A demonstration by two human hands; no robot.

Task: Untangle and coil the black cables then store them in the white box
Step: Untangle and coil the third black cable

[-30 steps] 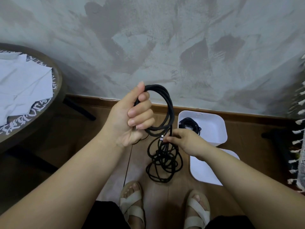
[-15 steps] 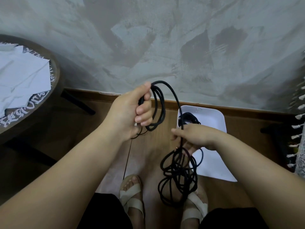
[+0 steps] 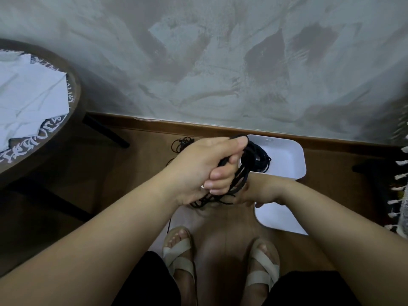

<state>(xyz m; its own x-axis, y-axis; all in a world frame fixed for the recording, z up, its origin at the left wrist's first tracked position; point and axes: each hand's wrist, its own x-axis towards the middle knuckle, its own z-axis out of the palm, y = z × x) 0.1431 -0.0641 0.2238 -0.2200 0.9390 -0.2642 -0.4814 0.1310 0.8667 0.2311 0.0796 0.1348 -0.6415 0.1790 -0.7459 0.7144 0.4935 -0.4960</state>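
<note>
The left hand (image 3: 205,168) holds the gathered loops of a black cable (image 3: 239,180) in a closed grip, thumb on top and fingers wrapped round the bundle, so that the loops are squeezed into a long flat hank. The hank's long axis slants from upper right, by the thumb, down to lower left below the little finger. The right hand (image 3: 258,191) sits just beside and a little under the left, palm turned down; the lower strands run straight into its curled fingers, so its grip looks like a pinch on that loose end, though the left hand hides part of the contact. The white box (image 3: 295,155) stands open on the floor (image 3: 136,173) against the wall, beyond and to the right of both hands, and the right wrist is the nearer to its rim. A coil (image 3: 259,161) already lies in the box's left half, and from here the top of the hank overlaps it, so I cannot tell where one ends and the other begins. The lid (image 3: 278,219) lies flat in front of the box, under the right forearm. Another black tangle (image 3: 182,144) waits on the floor behind the left hand. The hank seems nearly wound, and the drop into the box would be a short move forward and right
</note>
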